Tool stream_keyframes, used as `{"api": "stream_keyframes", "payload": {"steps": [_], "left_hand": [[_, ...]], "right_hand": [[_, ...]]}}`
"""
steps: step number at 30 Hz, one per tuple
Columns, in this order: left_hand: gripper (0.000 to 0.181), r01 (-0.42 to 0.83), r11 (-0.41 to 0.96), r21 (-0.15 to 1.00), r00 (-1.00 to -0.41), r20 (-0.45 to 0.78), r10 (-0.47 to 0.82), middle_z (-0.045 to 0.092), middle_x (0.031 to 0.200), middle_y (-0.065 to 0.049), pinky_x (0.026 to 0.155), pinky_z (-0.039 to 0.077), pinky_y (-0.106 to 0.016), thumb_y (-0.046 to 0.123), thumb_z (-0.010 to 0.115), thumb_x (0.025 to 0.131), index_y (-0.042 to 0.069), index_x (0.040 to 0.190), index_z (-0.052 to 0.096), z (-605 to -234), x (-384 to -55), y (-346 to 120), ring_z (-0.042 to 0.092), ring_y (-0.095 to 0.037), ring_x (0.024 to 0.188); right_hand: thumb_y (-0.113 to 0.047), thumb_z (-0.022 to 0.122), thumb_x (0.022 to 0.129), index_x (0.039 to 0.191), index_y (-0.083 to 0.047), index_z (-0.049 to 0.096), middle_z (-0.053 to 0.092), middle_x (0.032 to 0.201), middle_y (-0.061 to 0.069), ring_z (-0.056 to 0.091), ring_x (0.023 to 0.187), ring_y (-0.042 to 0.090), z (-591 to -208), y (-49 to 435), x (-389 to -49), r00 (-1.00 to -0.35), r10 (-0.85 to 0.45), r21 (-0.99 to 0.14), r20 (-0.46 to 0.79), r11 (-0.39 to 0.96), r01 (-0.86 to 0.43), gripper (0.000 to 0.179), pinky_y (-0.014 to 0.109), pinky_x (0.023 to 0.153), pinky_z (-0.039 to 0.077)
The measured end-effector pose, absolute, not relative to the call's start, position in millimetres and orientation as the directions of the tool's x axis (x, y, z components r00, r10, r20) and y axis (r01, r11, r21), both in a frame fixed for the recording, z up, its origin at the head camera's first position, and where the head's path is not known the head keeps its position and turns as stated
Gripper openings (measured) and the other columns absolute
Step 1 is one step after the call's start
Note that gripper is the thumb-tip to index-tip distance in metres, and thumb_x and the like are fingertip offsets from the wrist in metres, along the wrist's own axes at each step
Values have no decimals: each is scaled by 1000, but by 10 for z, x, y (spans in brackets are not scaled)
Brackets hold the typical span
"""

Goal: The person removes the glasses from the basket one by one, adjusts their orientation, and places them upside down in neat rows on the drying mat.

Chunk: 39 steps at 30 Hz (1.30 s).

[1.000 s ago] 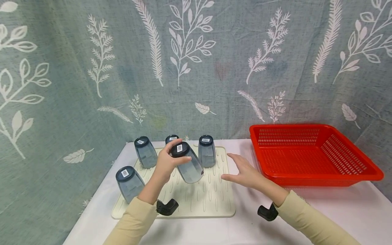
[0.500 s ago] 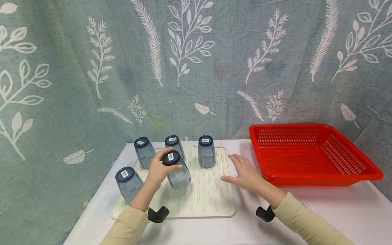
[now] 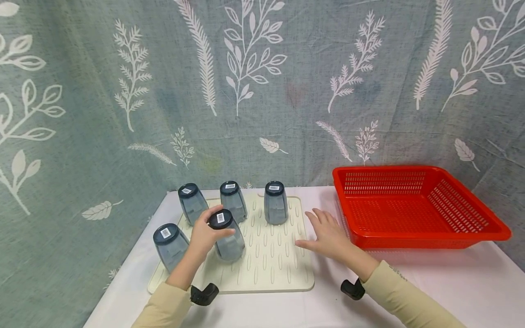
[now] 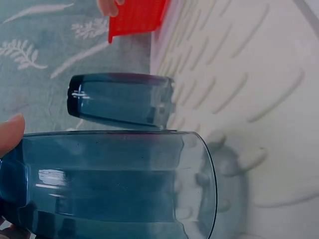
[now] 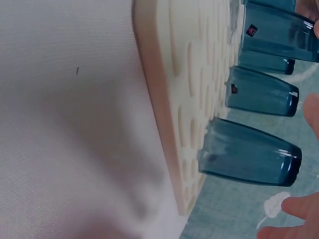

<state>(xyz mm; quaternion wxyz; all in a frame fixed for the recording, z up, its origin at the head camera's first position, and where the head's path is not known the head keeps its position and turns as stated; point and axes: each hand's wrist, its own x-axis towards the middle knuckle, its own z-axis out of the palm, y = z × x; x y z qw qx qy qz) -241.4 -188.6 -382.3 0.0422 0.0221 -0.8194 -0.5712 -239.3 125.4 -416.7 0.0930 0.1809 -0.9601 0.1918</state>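
Observation:
My left hand (image 3: 203,238) grips an upside-down blue-tinted drinking glass (image 3: 230,243) near its dark base, thumb on one side and fingers on the other. A barcode sticker marks that base. In the left wrist view the held glass (image 4: 114,179) has its rim close over the cream ridged drying mat (image 3: 270,275), a shadow just beyond it. Beside it on the mat stand several matching inverted glasses: one front left (image 3: 171,248), others at back left (image 3: 194,206), back middle (image 3: 234,204) and back right (image 3: 276,207). My right hand (image 3: 330,237) hovers right of the mat, fingers spread, holding nothing.
A red perforated plastic basket (image 3: 426,239) stands on the white-covered table (image 3: 295,310) at the right, behind my right hand. A grey-green leaf-patterned curtain (image 3: 295,146) hangs behind and along the left side.
My left hand has carried the glass left, down and toward me, over the mat's left half, uncovering the back middle glass. My right hand has stayed almost in place, its fingers spreading slightly.

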Motion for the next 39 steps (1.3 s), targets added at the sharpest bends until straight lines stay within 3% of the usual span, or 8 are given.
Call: {"api": "stream_keyframes", "payload": {"steps": [18,26,34,39], "left_hand": [[73,-1,362,932,-994,38,-100,35,138,-15,99,37,-45,5,79,67,9,132,47,-3927,-2346,-1915,39,-32,122],[75,96,492,865,-990,134,-42,36,138,-17,103,32,-50,18,81,68,9,133,45,-3981,-2307,-1928,36,-34,126],[80,277,689,670,-940,336,52,35,138,-17,100,29,-59,29,78,72,8,138,37,-3950,-2241,-1896,29,-38,127],[78,414,838,355,-828,530,184,35,138,-21,101,26,-61,35,73,76,2,137,36,-3846,-2182,-1746,26,-44,128]], "right_hand": [[-57,65,73,135,-3,40,35,138,22,29,126,46,-4184,1243,-2391,-935,-292,-297,201,891,-342,86,63,101,24],[-59,64,72,135,-3,40,34,139,22,28,127,47,-4179,1243,-2399,-940,-288,-283,183,900,-331,87,63,101,24],[-59,64,73,136,-2,39,33,141,23,25,128,49,-4138,1242,-2398,-943,-293,-270,155,906,-326,90,64,102,21],[-60,63,73,138,-2,36,30,143,23,23,130,49,-4075,1256,-2388,-938,-312,-252,149,906,-341,91,64,103,19]]}}
